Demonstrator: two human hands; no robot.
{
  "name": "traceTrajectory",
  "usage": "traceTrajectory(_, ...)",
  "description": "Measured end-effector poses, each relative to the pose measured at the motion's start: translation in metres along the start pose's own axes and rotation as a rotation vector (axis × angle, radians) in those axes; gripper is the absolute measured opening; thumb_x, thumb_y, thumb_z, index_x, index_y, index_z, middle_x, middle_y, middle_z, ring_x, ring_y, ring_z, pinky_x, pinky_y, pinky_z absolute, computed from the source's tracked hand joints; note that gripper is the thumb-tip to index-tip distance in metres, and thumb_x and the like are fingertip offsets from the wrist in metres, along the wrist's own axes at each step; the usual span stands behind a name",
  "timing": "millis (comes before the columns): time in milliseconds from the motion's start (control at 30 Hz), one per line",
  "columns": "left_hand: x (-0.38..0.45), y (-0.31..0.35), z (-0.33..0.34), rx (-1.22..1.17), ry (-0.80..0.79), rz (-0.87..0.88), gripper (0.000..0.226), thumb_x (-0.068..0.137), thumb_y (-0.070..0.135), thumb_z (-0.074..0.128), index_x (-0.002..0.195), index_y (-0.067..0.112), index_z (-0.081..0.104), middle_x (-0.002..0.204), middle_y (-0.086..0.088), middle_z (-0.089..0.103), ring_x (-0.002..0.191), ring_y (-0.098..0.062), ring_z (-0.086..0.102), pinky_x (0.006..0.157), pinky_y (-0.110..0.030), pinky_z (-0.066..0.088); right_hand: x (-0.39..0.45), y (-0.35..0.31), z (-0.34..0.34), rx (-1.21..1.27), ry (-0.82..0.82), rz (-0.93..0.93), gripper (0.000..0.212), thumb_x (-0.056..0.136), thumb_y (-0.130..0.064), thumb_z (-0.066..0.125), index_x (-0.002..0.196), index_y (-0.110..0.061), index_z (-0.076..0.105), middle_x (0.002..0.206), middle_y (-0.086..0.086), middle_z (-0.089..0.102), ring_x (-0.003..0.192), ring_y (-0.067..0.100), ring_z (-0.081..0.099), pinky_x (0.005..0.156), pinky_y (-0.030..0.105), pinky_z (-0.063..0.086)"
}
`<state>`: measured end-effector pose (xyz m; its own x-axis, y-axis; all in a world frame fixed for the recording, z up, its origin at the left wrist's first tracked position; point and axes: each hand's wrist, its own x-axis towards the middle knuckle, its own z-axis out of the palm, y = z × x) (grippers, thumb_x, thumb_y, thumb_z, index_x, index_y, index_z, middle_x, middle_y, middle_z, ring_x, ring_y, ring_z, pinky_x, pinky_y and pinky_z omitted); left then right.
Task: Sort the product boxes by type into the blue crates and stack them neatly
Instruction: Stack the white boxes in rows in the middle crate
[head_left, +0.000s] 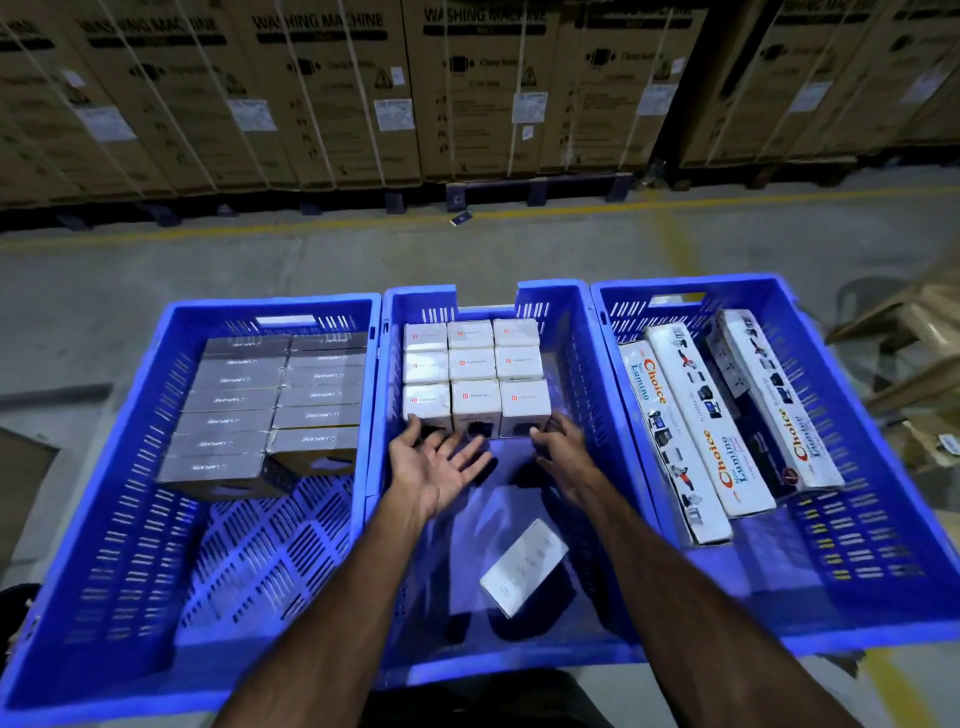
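We judge the sorting nearly finished. In the left crate the dark boxes stand in 2 neat rows at the far end. The right crate holds 3 long white boxes, leaning rather than flat. In the middle crate we see 9 white cube boxes in a 3 by 3 block. Our left hand, palm up with fingers spread loosely, touches the block's near left corner; our right hand curls its fingers against the near right box. 1 loose white box lies tilted on the crate floor nearer us, not yet stacked.
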<state>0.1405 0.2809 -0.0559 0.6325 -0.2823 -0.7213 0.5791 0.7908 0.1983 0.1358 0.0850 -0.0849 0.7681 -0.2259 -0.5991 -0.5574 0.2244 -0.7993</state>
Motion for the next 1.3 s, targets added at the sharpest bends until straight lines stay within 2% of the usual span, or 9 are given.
traceTrajectory(233,-0.005,-0.002,0.001,0.105,0.033,0.002,0.076,0.103,0.056,0.042,0.164,0.014,0.025,0.164,-0.011,0.039,0.143,-0.042,0.046,0.112,-0.07,0.037,-0.006,0.004,-0.005,-0.054,-0.036,0.058,0.027,0.096,-0.001,0.052,0.102,-0.023,0.066,0.096,0.0,0.068,0.092,0.018,0.06,0.074,0.033,0.049)
traceTrajectory(433,-0.002,-0.002,-0.003,0.185,0.043,0.003,0.074,0.102,0.053,0.046,0.163,0.016,0.028,0.161,-0.009,0.044,0.14,-0.041,0.05,0.113,-0.07,0.037,-0.009,-0.001,-0.01,-0.182,-0.133,0.087,0.05,0.102,-0.002,0.048,0.144,-0.03,0.049,0.144,-0.008,0.055,0.133,0.023,0.05,0.103,0.049,0.047)
traceTrajectory(533,-0.002,-0.003,-0.004,0.204,0.062,-0.008,0.072,0.102,0.051,0.048,0.162,0.016,0.031,0.158,-0.009,0.049,0.137,-0.041,0.052,0.112,-0.07,0.038,-0.011,-0.001,-0.01,-0.198,-0.123,0.056,0.051,0.101,0.002,0.045,0.138,-0.032,0.051,0.147,-0.005,0.054,0.135,0.028,0.049,0.107,0.054,0.046)
traceTrajectory(767,-0.006,-0.006,-0.011,0.248,0.07,-0.004,0.072,0.1,0.048,0.053,0.162,0.02,0.028,0.154,-0.012,0.052,0.129,-0.044,0.059,0.112,-0.068,0.04,-0.032,-0.012,-0.014,-0.238,-0.083,0.049,0.06,0.101,0.009,0.042,0.157,-0.013,0.035,0.142,0.005,0.056,0.118,0.024,0.05,0.102,0.051,0.045)
traceTrajectory(867,-0.01,-0.009,-0.013,0.33,0.069,-0.021,0.067,0.1,0.05,0.056,0.156,0.018,0.039,0.15,-0.01,0.056,0.127,-0.043,0.062,0.104,-0.063,0.049,-0.029,-0.008,-0.016,-0.257,-0.046,0.057,0.05,0.101,0.006,0.043,0.15,-0.006,0.042,0.135,0.019,0.062,0.108,0.033,0.061,0.08,0.04,0.046)
traceTrajectory(967,-0.026,-0.026,-0.009,0.772,0.125,0.027,0.042,0.1,0.045,0.061,0.129,0.015,0.065,0.136,-0.009,0.068,0.112,-0.031,0.069,0.09,-0.048,0.057,-0.031,-0.005,-0.015,-0.319,-0.049,0.089,0.027,0.1,-0.005,0.049,0.12,-0.02,0.059,0.099,0.018,0.066,0.083,0.026,0.066,0.065,0.034,0.044)
traceTrajectory(1067,-0.047,-0.051,-0.021,1.515,0.07,0.209,0.042,0.095,0.039,0.072,0.131,0.018,0.066,0.117,-0.005,0.074,0.082,-0.017,0.066,0.074,-0.03,0.052,-0.045,-0.007,-0.021,-0.468,-0.091,0.008,0.024,0.102,-0.005,0.055,0.124,-0.007,0.065,0.107,0.014,0.068,0.092,0.025,0.066,0.056,0.017,0.05)
traceTrajectory(1133,-0.06,-0.067,-0.03,1.929,-0.117,0.204,0.063,0.09,0.05,0.073,0.145,0.025,0.054,0.126,-0.001,0.068,0.103,-0.021,0.068,0.087,-0.032,0.051,-0.064,-0.012,-0.029,-0.59,-0.161,-0.11,0.029,0.103,-0.004,0.057,0.13,0.001,0.063,0.111,0.013,0.068,0.096,0.025,0.067,0.053,0.008,0.047)
traceTrajectory(1300,-0.063,-0.084,-0.036,2.414,-0.275,0.1,0.099,0.074,0.065,0.076,0.155,0.035,0.027,0.14,-0.008,0.056,0.126,-0.035,0.06,0.099,-0.045,0.053,-0.1,-0.017,-0.057,-0.913,-0.384,-0.301,0.032,0.101,-0.018,0.064,0.133,-0.013,0.067,0.117,-0.002,0.071,0.105,0.014,0.07,0.097,0.035,0.056)
